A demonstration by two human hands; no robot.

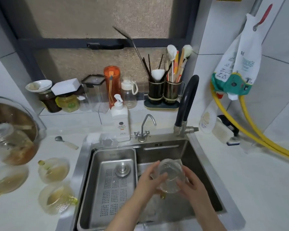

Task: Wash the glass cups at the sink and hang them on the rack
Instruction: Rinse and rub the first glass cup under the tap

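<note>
A clear glass cup with a yellowish handle is held over the steel sink, its mouth tilted toward the camera. My left hand grips it from the left, thumb at the rim. My right hand wraps round its right side. Three more glass cups with yellow handles lie on the counter to the left: one at the far left edge, one nearer the sink, one in front. No hanging rack is in view.
A perforated steel tray with a drain plug fills the sink's left half. Behind stand a soap pump bottle, a small tap and a black hose faucet. A pot with a jar sits left; a spoon lies nearby.
</note>
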